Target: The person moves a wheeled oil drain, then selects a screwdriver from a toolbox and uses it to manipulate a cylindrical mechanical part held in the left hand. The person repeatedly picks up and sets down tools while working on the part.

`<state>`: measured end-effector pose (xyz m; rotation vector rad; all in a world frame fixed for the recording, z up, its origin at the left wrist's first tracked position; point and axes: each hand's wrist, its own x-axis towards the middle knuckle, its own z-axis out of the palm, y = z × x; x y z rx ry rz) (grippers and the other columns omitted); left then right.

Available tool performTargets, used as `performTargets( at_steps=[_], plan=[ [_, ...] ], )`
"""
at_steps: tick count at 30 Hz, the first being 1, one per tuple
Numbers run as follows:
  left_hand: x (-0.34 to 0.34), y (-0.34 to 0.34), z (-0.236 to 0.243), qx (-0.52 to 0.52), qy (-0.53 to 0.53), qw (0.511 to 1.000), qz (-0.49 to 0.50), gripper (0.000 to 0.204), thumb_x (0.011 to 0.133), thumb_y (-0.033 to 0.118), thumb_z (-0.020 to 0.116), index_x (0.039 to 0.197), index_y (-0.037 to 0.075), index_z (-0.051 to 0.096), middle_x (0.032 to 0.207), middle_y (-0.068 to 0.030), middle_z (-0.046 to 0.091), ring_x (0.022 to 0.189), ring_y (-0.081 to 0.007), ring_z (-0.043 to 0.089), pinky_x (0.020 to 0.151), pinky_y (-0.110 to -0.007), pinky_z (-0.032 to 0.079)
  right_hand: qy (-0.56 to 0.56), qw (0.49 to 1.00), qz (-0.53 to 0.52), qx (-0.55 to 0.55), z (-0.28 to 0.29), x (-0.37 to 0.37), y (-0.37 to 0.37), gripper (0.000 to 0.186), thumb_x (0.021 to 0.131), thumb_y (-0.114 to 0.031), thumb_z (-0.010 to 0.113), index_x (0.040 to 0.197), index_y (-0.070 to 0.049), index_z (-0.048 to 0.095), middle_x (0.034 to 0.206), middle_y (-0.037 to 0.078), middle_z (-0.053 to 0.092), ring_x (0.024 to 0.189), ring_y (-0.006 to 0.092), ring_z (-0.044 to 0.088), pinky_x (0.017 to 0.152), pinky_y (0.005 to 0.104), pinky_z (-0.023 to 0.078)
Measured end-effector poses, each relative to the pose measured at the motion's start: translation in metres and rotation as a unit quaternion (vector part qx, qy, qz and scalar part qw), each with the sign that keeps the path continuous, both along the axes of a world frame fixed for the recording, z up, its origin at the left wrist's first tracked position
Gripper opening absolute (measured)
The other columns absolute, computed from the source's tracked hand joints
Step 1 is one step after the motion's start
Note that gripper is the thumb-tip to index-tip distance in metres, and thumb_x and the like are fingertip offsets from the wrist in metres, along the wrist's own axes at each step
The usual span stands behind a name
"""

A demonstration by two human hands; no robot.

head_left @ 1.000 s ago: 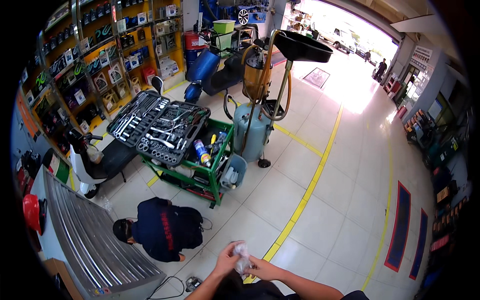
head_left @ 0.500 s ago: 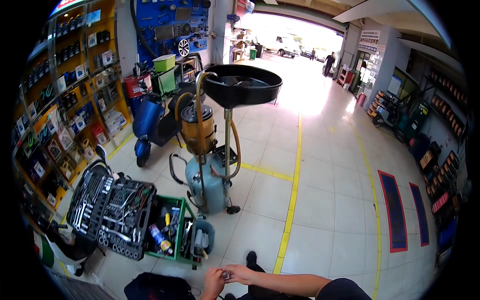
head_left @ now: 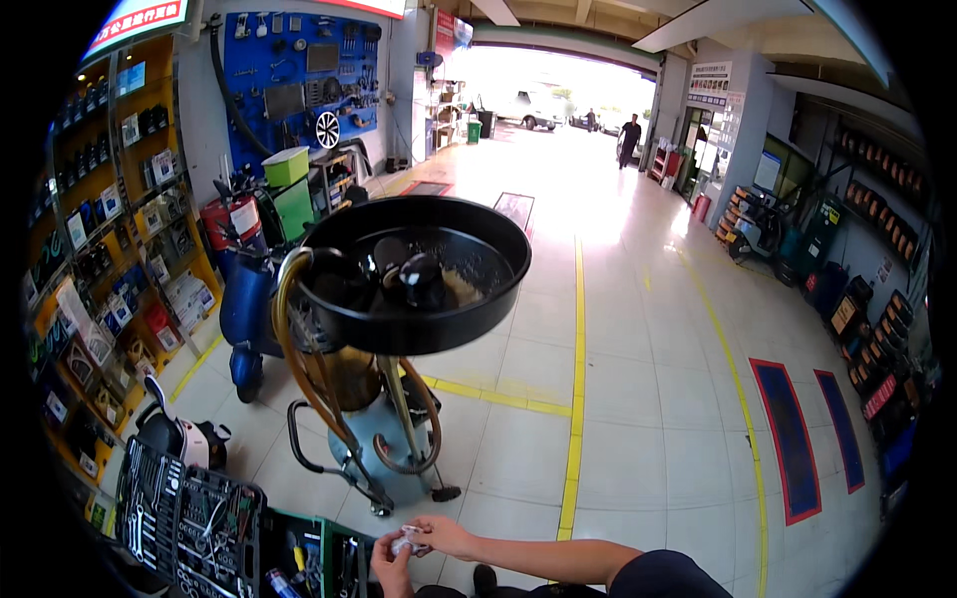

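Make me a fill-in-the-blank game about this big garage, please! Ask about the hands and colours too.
1. The number of hands touching the small pale thing, left hand plus right hand, is ____.
2. The wide round pan above the pale blue tank is coloured ____.
3. The long floor lines are painted ____.
4. The two mats at right have dark blue middles and ____ borders.

Missing words: two; black; yellow; red.

From my head the fisheye looks ahead and down, near my left hand (head_left: pixel 390 570) and right hand (head_left: pixel 445 536) at lower centre, far from the upper-centre doorway (head_left: pixel 563 85).
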<state>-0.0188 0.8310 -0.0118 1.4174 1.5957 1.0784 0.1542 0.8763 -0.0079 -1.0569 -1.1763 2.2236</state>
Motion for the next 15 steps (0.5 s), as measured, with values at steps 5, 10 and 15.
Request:
performTargets(
  at_steps=[5,10,15],
  plan=[
    [-0.038,0.074,0.004,-0.038,-0.096,0.991,0.08,0.028,0.096,0.032,0.065,0.102,0.006,0.073,0.101,-0.009,0.073,0.081,-0.0231,0.065,0.069,-0.036,0.051,-0.073,0.996,0.006,0.047,-0.007,0.025,0.037,0.041,0.109,-0.021,0.072,0.144,-0.001,0.064,0.119,0.007,0.077,0.102,0.0137,0.072,0.086,0.0331,0.062],
    [-0.284,0.113,0.0,0.026,-0.209,0.897,0.39,0.035,0.1,0.04,0.064,0.104,0.007,0.072,0.101,-0.0075,0.073,0.077,-0.0202,0.063,0.066,-0.035,0.049,-0.124,0.988,0.049,0.083,-0.019,0.065,0.074,0.045,0.106,-0.019,0.073,0.146,0.0,0.064,0.119,0.01,0.078,0.099,0.0167,0.074,0.082,0.0341,0.063],
    [-0.599,0.041,0.09,0.134,-0.276,0.709,0.635,0.042,0.104,0.049,0.063,0.105,0.008,0.07,0.1,-0.0061,0.073,0.073,-0.0173,0.062,0.063,-0.034,0.048,-0.208,0.976,0.002,0.07,-0.041,0.116,0.113,0.048,0.103,-0.02,0.075,0.146,0.0,0.066,0.122,0.013,0.079,0.099,0.0197,0.077,0.078,0.0349,0.065]
  ],
)
